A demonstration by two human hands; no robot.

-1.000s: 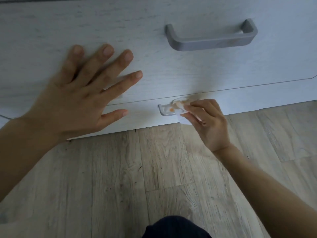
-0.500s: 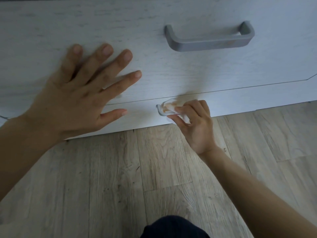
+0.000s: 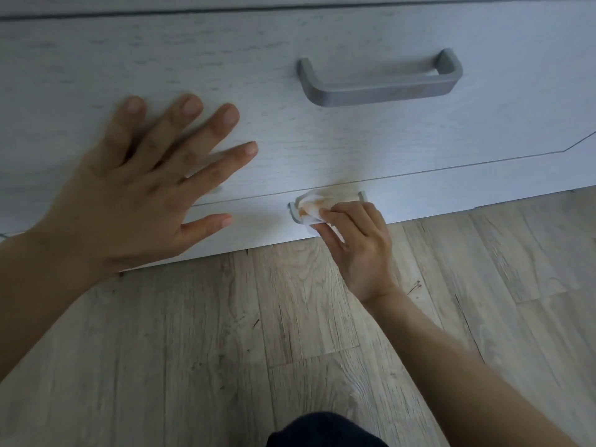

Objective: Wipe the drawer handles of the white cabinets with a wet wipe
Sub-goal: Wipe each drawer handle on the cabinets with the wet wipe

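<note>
The white cabinet (image 3: pixel 354 150) fills the upper half of the view. A grey bar handle (image 3: pixel 380 90) sits on its larger drawer. Below it, on the bottom drawer, a second handle (image 3: pixel 362 196) is mostly covered. My right hand (image 3: pixel 354 243) presses a crumpled white wet wipe (image 3: pixel 311 209) with orange stains against the left end of that lower handle, fingers closed on the wipe. My left hand (image 3: pixel 138 188) lies flat on the drawer front to the left, fingers spread, holding nothing.
A light wood-plank floor (image 3: pixel 225 350) runs from the cabinet's base toward me. A dark piece of my clothing (image 3: pixel 322 430) shows at the bottom edge. The cabinet's right corner angles away at the right edge.
My right hand has slid the wipe leftward along the lower handle to its left end, uncovering the handle's right end. My left hand has stayed flat on the drawer front.
</note>
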